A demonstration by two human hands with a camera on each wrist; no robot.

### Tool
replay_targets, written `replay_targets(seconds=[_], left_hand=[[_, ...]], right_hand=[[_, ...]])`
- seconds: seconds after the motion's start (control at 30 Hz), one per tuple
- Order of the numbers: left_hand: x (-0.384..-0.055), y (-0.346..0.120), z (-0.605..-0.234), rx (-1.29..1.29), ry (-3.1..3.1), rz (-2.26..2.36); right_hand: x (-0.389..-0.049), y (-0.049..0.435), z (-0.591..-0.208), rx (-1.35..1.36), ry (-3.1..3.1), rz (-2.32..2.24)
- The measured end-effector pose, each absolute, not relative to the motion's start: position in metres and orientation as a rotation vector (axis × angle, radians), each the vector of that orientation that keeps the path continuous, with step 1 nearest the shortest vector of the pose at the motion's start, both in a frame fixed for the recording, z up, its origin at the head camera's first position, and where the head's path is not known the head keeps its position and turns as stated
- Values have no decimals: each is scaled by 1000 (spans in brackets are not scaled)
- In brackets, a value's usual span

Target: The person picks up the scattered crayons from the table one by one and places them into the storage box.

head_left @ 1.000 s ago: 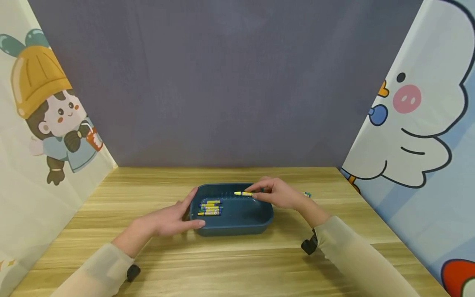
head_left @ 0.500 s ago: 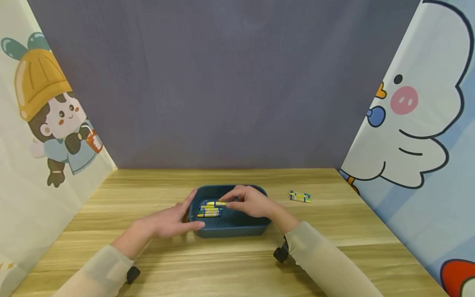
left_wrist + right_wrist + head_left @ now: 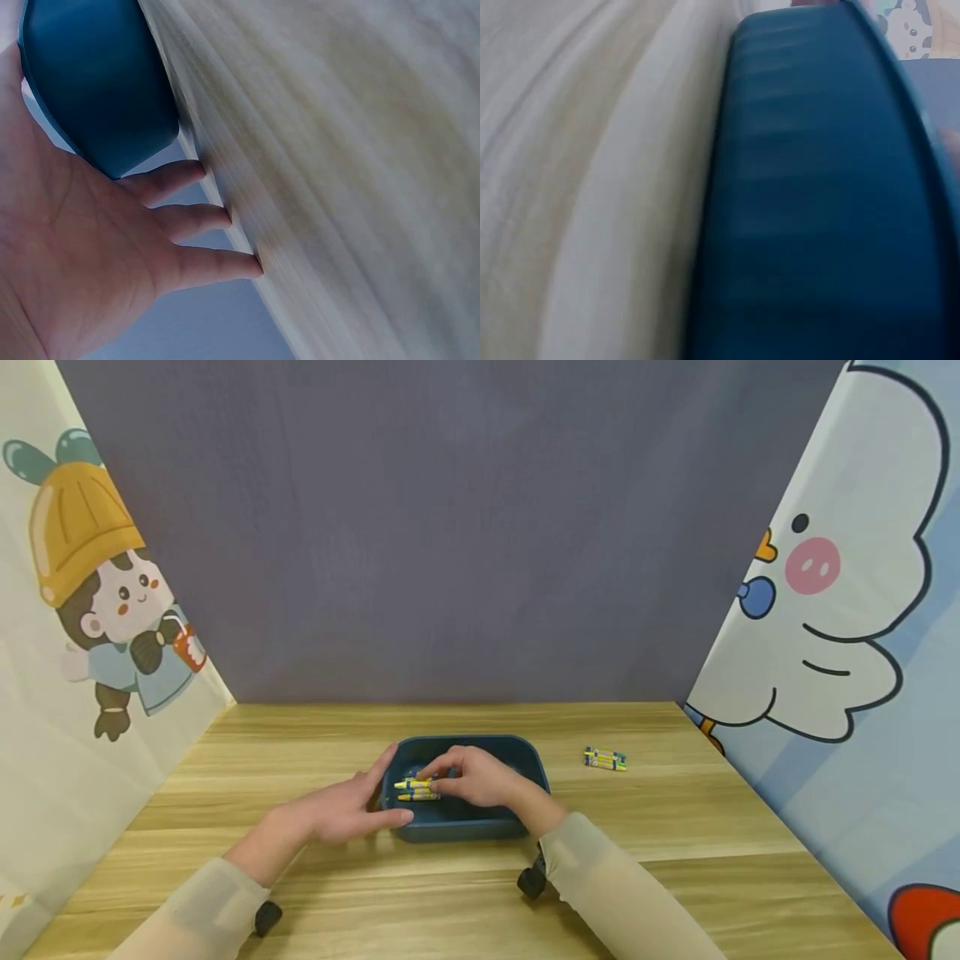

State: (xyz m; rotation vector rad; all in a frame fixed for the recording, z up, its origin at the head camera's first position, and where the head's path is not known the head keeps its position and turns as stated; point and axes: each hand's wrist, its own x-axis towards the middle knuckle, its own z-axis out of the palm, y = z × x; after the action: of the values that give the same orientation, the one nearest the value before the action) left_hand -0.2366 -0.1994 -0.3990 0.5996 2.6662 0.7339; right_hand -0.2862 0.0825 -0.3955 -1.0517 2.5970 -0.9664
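Observation:
A dark blue rectangular tray [image 3: 480, 831] stands on the table with several yellow-and-blue crayons [image 3: 415, 797] in its left part. My right hand [image 3: 480, 777] is inside the tray and pinches a crayon [image 3: 405, 785] between thumb and fingers, just over the other crayons. At the tray's left end rests my left hand [image 3: 341, 806], thumb on the near rim and index finger along the left side. In the left wrist view the other fingers [image 3: 217, 262] of that hand reach straight down to the tabletop. The right wrist view shows the tray's outer wall [image 3: 817, 187], not the held crayon.
More crayons [image 3: 604, 759] lie side by side on the wooden table [image 3: 300, 902], to the right of the tray. A grey panel [image 3: 450, 527] rises behind the table. Walls printed with cartoon figures stand at both sides.
My right hand has moved left and nearer inside the tray, carrying the crayon from the back right to the group at left. The left hand holds its place at the tray's end.

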Motion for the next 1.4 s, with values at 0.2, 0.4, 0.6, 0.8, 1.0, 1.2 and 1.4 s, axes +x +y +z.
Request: replay_targets(seconds=[0.2, 0.4, 0.6, 0.8, 1.0, 1.2, 1.4], left_hand=[[-236, -199, -398, 600, 2671, 724], [-236, -199, -397, 576, 2662, 718], [-238, -200, -399, 565, 2646, 728], [-238, -201, -399, 568, 2644, 744], [-237, -200, -399, 577, 2638, 738], [-238, -199, -400, 590, 2651, 729], [-238, -199, -401, 599, 2665, 731]], right_hand=[[-289, 79, -405, -1053, 2611, -901], [-292, 75, -411, -1114, 2628, -793], [-292, 72, -413, -1105, 2642, -760], [-292, 71, -413, -1075, 2651, -726], [-291, 71, -413, -1069, 2654, -739], [-290, 73, -411, -1086, 2659, -779], [-289, 76, -403, -1050, 2646, -855]])
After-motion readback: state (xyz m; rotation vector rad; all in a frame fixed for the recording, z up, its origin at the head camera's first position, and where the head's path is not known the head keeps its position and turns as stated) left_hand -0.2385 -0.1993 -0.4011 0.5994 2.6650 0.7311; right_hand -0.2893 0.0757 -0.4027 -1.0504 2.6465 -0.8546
